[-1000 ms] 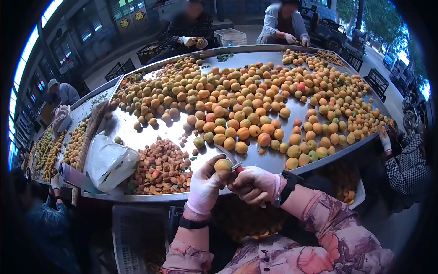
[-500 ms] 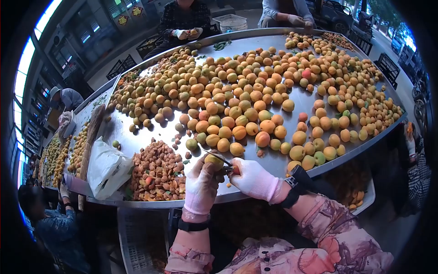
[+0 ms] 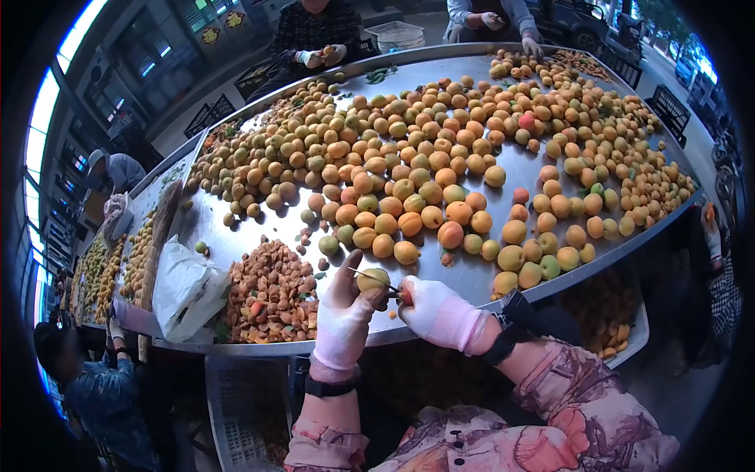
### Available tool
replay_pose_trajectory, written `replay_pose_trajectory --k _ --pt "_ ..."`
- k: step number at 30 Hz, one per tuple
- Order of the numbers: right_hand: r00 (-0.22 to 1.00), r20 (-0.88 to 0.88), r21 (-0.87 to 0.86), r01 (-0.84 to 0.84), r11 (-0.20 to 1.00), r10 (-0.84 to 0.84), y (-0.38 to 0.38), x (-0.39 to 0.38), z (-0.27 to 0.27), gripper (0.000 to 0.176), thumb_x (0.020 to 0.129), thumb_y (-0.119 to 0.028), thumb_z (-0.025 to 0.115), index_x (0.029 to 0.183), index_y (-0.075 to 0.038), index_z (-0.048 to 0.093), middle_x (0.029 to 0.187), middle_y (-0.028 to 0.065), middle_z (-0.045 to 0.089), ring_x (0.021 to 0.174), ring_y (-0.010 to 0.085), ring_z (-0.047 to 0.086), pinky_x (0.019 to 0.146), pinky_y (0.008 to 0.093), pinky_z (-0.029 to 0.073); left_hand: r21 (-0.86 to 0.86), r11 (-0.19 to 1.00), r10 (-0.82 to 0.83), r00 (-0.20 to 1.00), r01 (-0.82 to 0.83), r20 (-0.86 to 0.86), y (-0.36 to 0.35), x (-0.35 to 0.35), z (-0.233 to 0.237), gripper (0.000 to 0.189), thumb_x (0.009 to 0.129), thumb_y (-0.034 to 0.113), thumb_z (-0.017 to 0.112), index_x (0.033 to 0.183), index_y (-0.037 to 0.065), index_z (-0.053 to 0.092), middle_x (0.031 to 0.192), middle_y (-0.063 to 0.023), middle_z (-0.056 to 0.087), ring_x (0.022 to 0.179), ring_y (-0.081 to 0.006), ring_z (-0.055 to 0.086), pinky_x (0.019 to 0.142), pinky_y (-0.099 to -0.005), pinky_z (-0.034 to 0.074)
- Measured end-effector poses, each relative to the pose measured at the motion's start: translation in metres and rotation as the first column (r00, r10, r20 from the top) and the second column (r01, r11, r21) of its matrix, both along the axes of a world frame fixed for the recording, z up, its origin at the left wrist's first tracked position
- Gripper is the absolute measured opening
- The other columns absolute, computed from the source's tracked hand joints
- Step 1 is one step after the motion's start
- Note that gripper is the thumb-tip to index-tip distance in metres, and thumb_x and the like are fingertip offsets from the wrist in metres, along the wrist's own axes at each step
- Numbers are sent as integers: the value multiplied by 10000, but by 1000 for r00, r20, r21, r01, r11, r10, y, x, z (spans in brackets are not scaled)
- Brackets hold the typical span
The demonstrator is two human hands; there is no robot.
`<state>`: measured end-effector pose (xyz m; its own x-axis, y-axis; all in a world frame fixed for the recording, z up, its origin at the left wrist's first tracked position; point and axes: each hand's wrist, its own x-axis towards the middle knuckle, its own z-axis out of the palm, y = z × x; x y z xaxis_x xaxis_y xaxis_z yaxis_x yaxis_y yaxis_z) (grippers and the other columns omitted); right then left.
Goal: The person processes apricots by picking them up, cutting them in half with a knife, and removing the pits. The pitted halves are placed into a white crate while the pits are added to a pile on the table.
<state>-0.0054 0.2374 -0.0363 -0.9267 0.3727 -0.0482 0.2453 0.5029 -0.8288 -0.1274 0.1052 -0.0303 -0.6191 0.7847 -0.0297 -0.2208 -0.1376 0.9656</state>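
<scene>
My left hand (image 3: 346, 311), in a white and pink glove, holds a yellow-green apricot (image 3: 373, 279) between thumb and fingers near the table's front edge. My right hand (image 3: 434, 308), gloved alike, is closed round the red handle (image 3: 405, 296) of a small tool. The tool's thin dark metal part reaches left to the apricot; its exact shape is hard to make out. Many whole apricots (image 3: 409, 224) lie on the metal table beyond my hands. A heap of brown-orange pits or pieces (image 3: 271, 295) lies left of my left hand.
A white plastic bag (image 3: 187, 291) lies at the table's left. Below the metal table (image 3: 259, 220) are a pale crate (image 3: 244, 409) and a white tub (image 3: 634, 334) of apricot pieces. Two people (image 3: 311, 47) (image 3: 491, 20) work across the table; others are at the left and right.
The thumb and fingers of my left hand have shifted round the apricot, which shows more fully. The tool is angled differently. Across the table, a co-worker's hands have moved apart.
</scene>
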Motion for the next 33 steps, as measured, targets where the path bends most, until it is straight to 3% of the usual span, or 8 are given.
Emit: replay_pose_trajectory --k 4,11,14,17,21,25,27,33 --pt "1000 31 66 -4 998 2 1 -1 -12 211 904 -181 599 1008 0 569 882 262 659 906 455 642 771 493 519 -14 1000 16 990 -18 -137 -5 -4 1 987 810 0 758 1575 1 134 1181 -162 611 1010 -174 628 889 -310 536" --pt "997 73 145 -20 989 10 1 -5 -3 204 902 -177 605 1007 -8 563 857 259 656 886 457 641 754 501 516 28 994 109 967 -105 -228 -5 1 6 1017 762 -59 741 1583 27 147 1178 -168 609 1022 -194 620 913 -330 520" --pt "1000 -3 128 16 992 -16 -2 -8 -15 191 905 -170 595 996 -5 561 855 261 653 878 460 640 746 500 516 77 992 113 983 -102 -143 -3 -1 -3 942 820 -5 724 1568 5 152 1217 -177 601 1055 -192 622 917 -326 534" --pt "999 -47 83 27 996 -23 -3 -6 -15 189 909 -169 589 992 -1 563 854 264 651 872 462 640 741 494 519 249 958 109 985 -139 130 3 4 -4 832 863 -5 663 1555 -2 201 1210 -152 598 1052 -188 610 919 -308 515" --pt "998 -55 27 34 999 -33 -2 -6 -15 194 909 -171 588 991 3 565 858 265 652 885 461 640 743 488 522 145 981 83 954 -129 289 3 8 -2 568 907 17 621 1434 -36 415 1151 -101 600 950 -153 598 835 -273 507" --pt "999 -31 0 32 1000 -32 -3 -5 -9 197 901 -167 598 986 8 563 871 265 655 902 461 639 752 486 522 14 996 90 991 -89 -101 3 5 -8 449 959 138 619 1351 -45 496 1106 -93 615 950 -147 599 822 -279 505" --pt "999 -30 -9 38 999 -38 -5 -7 -10 202 895 -164 605 985 12 562 875 266 656 910 461 639 756 486 522 189 979 43 988 -71 150 6 10 -20 408 992 192 602 1316 -44 523 1094 -89 619 960 -150 601 821 -283 506" --pt "999 -18 -20 40 999 -40 -1 -5 -12 218 886 -164 625 994 12 556 872 264 656 915 461 640 763 490 522 59 991 126 989 -122 -72 11 14 -7 457 971 107 632 1373 -40 471 1129 -78 605 986 -125 579 832 -265 502"
